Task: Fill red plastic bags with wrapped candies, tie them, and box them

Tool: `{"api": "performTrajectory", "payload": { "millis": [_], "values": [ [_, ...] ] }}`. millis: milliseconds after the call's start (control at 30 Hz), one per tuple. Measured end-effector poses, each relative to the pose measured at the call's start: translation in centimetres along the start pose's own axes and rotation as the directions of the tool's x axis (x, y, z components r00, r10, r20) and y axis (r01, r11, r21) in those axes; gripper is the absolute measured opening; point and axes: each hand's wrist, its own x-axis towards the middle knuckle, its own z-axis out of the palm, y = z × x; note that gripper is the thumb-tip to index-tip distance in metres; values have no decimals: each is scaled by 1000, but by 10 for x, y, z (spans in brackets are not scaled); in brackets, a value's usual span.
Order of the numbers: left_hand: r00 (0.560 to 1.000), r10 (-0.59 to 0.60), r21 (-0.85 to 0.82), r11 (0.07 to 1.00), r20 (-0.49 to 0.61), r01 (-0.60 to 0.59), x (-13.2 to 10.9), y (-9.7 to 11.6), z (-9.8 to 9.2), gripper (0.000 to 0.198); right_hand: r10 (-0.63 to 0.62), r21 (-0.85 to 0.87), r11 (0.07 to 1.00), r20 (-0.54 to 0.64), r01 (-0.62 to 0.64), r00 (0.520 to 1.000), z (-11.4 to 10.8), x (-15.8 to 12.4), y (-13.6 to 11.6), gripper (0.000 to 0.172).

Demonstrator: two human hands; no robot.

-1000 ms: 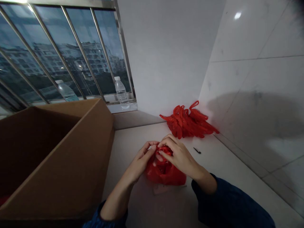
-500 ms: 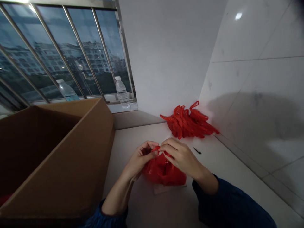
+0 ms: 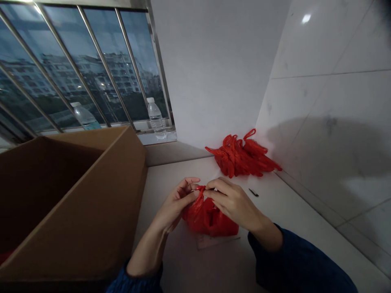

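Note:
A red plastic bag [image 3: 218, 224] sits in front of me, its body bulging and its top drawn up into a twisted neck. My right hand [image 3: 230, 199] pinches that gathered top between thumb and fingers. On the other side, my left hand [image 3: 179, 199] has its thumb and a finger closed at the twisted plastic, while its index finger is lifted away. The bag's contents are hidden. A pale flat sheet [image 3: 214, 243] lies partly beneath the bag.
A pile of red plastic bags [image 3: 241, 156] lies against the wall at the back. To its front is a small black object [image 3: 253, 192]. A large open cardboard box [image 3: 100, 207] stands at left. Two plastic bottles, one clear bottle [image 3: 157, 120] among them, stand by the barred window.
My left index finger has lifted, and the left hand has shifted slightly left. The bag's neck now shows as a twisted strand between the hands. My right hand stays nearly in place.

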Motion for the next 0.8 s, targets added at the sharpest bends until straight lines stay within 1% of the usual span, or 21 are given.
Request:
{"api": "performTrajectory", "payload": {
  "millis": [67, 133, 200, 267, 333, 400, 500, 567, 633, 700, 733, 800],
  "values": [
    [999, 47, 33, 998, -20, -47, 0, 1, -2, 37, 20, 51, 998, 2, -21, 1000, -1, -1, 3, 29],
    [997, 59, 25, 998, -45, -58, 0, 3, -5, 35, 49, 92, 995, 4, -50, 999, -5, -3, 8, 23],
    [996, 57, -4, 998, -67, -57, 1, 5, -8, 34, 88, 99, 991, 15, -89, 996, -13, -6, 15, 18],
    [993, 71, -29, 997, -99, -75, 2, 7, -14, 35, 142, 86, 986, 35, -144, 989, -24, -10, 21, 18],
    [981, 112, -51, 991, -160, -122, 5, 8, -20, 38, 195, 98, 974, 92, -204, 977, -36, -15, 26, 21],
    [958, 153, -71, 982, -244, -175, 9, 8, -28, 44, 237, 122, 958, 174, -259, 956, -49, -19, 28, 25],
    [915, 190, -82, 969, -356, -234, 18, 7, -41, 51, 278, 165, 926, 309, -339, 909, -66, -26, 28, 29],
    [885, 210, -63, 964, -415, -258, 22, 5, -45, 52, 297, 183, 905, 378, -385, 877, -72, -28, 29, 29],
    [853, 253, -16, 956, -457, -292, 23, 3, -42, 50, 295, 209, 890, 413, -405, 862, -72, -27, 30, 28],
    [841, 315, 64, 945, -439, -320, 19, 2, -32, 43, 293, 286, 865, 380, -412, 878, -65, -22, 29, 26],
    [849, 344, 108, 938, -402, -329, 16, 3, -24, 39, 297, 345, 843, 343, -413, 891, -57, -18, 28, 25],
    [878, 381, 205, 921, -291, -331, 5, 4, -7, 29, 312, 484, 772, 276, -412, 909, -37, -10, 23, 24]
  ]
}}
